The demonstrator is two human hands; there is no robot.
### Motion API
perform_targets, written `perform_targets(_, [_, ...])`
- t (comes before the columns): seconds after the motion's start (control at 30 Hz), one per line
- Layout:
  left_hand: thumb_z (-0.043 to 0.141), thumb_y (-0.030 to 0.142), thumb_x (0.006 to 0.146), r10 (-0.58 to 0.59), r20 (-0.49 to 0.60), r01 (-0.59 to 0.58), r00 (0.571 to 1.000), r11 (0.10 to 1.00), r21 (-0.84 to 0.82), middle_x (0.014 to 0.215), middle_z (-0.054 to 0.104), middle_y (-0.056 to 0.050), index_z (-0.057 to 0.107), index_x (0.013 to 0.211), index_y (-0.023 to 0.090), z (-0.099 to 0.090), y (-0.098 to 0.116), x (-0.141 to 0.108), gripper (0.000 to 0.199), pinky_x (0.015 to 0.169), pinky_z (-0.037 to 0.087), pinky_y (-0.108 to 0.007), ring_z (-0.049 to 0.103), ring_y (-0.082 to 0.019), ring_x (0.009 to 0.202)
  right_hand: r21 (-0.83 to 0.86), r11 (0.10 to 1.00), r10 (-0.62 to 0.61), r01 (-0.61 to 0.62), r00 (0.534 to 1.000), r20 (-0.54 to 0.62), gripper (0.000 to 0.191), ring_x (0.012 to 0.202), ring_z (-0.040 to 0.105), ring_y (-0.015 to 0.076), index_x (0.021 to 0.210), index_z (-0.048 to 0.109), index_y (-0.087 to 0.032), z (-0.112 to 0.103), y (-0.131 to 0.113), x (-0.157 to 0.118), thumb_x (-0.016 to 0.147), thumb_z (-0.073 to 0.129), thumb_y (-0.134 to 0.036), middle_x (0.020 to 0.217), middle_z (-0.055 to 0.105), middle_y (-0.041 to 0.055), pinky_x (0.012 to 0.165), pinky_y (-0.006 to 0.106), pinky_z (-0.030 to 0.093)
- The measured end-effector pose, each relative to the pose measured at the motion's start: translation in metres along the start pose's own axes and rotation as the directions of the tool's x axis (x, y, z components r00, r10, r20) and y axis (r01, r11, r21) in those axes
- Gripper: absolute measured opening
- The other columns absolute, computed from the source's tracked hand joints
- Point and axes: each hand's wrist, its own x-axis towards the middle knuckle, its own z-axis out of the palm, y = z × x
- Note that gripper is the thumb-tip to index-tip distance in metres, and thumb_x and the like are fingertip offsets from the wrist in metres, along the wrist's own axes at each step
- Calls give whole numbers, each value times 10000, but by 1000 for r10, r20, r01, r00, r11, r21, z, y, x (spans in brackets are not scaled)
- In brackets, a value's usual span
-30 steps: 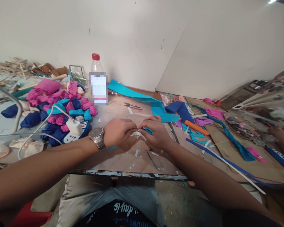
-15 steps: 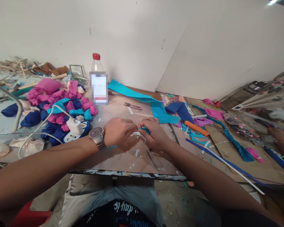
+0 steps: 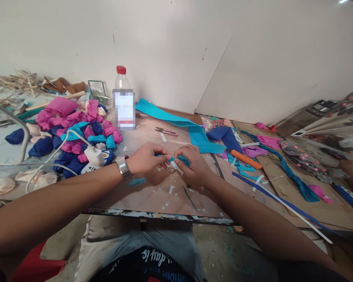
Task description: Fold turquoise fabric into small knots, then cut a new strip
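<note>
Head view: both hands meet low over the worktable (image 3: 153,201), with a small gathered piece of turquoise cloth (image 3: 182,159) between their fingertips. Over the last second the left hand (image 3: 147,158) has rolled and loosened: its fingers, closely bunched before, now part enough to show turquoise between thumb and forefinger. The steel watch (image 3: 123,167) has turned with the wrist, showing its bracelet instead of its dial, and a turquoise patch (image 3: 137,182) on the tabletop below is more exposed. The right hand (image 3: 195,164) has hardly shifted, so it seems to be steadying the piece while the left adjusts its grip.

As for pose, the left forearm reaches in from the lower left, fingertips pointing across to the right, apparently pinching the cloth's near end. The right forearm slants in from the lower right; its fingers curl over the cloth and its thumb presses against it, a firm pinch. A narrow whitish piece (image 3: 176,167) shows just below the cloth, beside the right thumb; whether it is attached cannot be told.

Beyond the hands lie pink-handled thread snips (image 3: 166,132) and a long turquoise fabric strip (image 3: 207,144); an orange-handled cutter (image 3: 246,159) lies off to the right.
</note>
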Motion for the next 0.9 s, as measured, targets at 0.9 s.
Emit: perform_targets(0.9, [765,474,866,-48,78,60,996,985,-161,843,754,-50,775,914,153,1,-6,1,325,742,504,-280,664,-151,778,-17,998,-56,55,997,-47,112,974,619,236,923,641,-229,0,1,-1,1001,590,-290,905,713,37,941,434,335])
